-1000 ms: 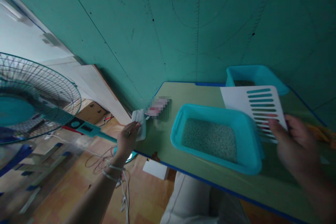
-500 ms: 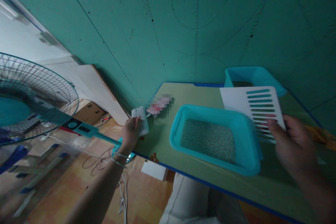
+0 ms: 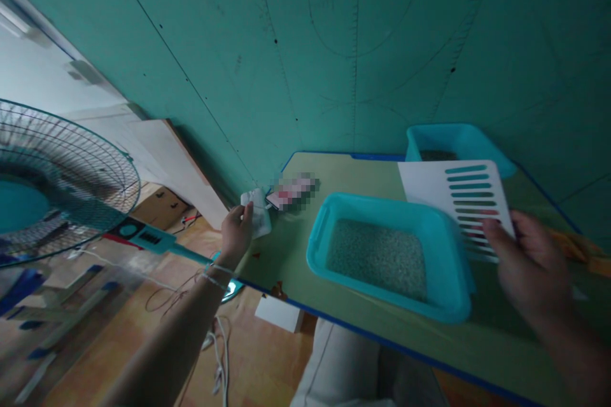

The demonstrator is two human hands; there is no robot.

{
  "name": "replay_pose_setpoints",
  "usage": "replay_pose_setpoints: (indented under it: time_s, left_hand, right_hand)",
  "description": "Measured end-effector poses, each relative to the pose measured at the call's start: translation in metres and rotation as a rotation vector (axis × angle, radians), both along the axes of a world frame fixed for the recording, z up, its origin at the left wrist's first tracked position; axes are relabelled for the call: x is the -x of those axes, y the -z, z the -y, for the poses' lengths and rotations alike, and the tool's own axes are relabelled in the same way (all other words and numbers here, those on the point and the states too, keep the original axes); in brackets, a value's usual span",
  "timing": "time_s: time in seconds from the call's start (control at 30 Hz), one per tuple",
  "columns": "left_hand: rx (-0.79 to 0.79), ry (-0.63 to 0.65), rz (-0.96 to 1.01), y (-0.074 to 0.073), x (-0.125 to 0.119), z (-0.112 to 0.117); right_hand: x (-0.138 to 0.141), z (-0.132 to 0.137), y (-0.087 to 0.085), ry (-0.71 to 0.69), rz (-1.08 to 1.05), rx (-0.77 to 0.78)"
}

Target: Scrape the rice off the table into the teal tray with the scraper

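My right hand (image 3: 539, 267) grips a white slotted litter scoop (image 3: 424, 184), thumb on the slotted part, holding it up beside the right end of a turquoise litter tray (image 3: 317, 254). Grey granular litter (image 3: 377, 257) covers the tray's bottom. At the table's left corner, my left hand (image 3: 236, 235) pinches the edge of a flat white packet (image 3: 260, 216), perhaps a tissue pack; its exact kind is unclear. A phone-like flat object (image 3: 291, 194), partly blurred out, lies just right of the packet.
A second turquoise tray (image 3: 487, 146) stands at the back right by the green wall (image 3: 334, 44). The green table (image 3: 329, 168) has a blue edge. A standing fan (image 3: 62, 184) is at the left, with cables (image 3: 219, 362) on the floor. Something orange-brown (image 3: 568, 248) lies behind my right hand.
My left hand has shifted slightly up and left with the white packet, which now lies a little differently. My right hand keeps the scoop almost in place.
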State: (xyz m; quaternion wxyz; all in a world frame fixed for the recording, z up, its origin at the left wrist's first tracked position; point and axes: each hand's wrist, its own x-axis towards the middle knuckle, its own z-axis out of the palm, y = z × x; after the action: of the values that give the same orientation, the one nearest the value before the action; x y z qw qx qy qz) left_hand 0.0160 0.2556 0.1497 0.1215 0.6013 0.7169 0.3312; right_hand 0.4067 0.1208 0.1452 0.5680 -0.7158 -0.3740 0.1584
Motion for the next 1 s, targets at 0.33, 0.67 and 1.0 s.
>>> replay_pose_setpoints:
  time_s: [0.33,0.67,1.0]
  left_hand:
    - [-0.056,-0.124,-0.003,0.005,0.008,-0.028]
    - [-0.158,-0.158,-0.005,0.011,0.003,-0.043]
    - [-0.239,-0.13,0.027,0.005,-0.006,-0.061]
  right_hand:
    - [0.0,0.0,0.0,0.004,-0.048,0.002]
    - [0.0,0.0,0.0,0.005,-0.028,0.024]
    - [-0.002,-0.001,0.003,-0.006,-0.098,0.032]
